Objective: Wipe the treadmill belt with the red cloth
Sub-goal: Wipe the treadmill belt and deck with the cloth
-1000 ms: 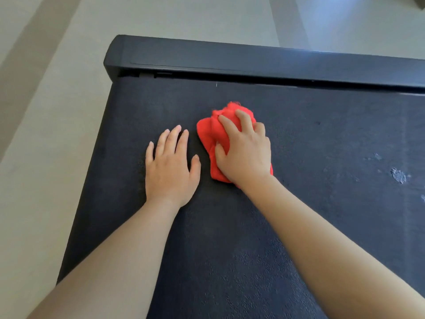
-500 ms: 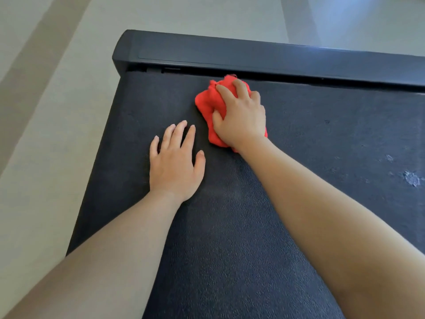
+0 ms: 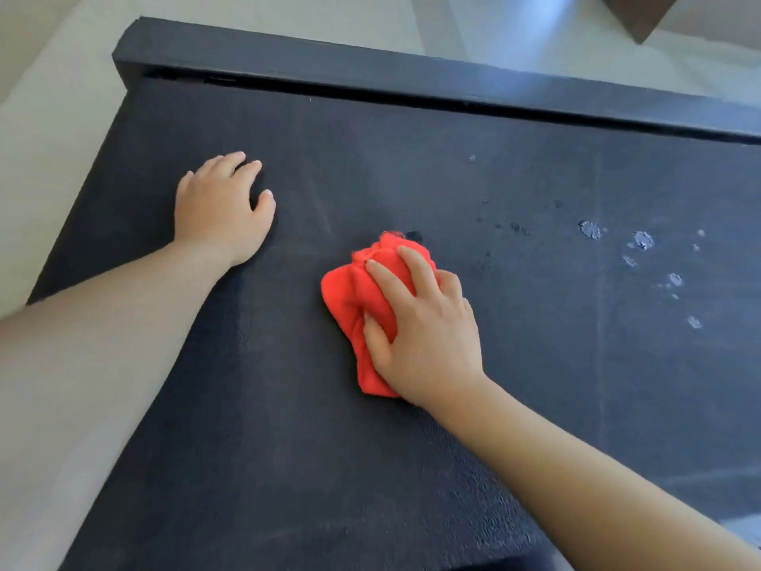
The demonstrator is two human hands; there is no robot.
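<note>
The black textured treadmill belt [image 3: 412, 166] fills most of the view. A bunched red cloth [image 3: 354, 298] lies on the middle of the belt, and my right hand [image 3: 424, 327] presses down on it with the fingers gripping its folds. My left hand [image 3: 220, 208] rests flat on the belt near its left edge, fingers apart and holding nothing. Several pale dried spots [image 3: 642, 241] and small dark flecks mark the belt to the right of the cloth.
A black end cover [image 3: 412, 72] runs across the far end of the belt. Pale floor [image 3: 49, 129] lies to the left and beyond the treadmill. A brown object's corner [image 3: 634, 14] shows at the top right.
My right hand has pulled the red cloth back from the far end cover toward me and to the right. The left hand stays planted on the belt. The view has shifted right.
</note>
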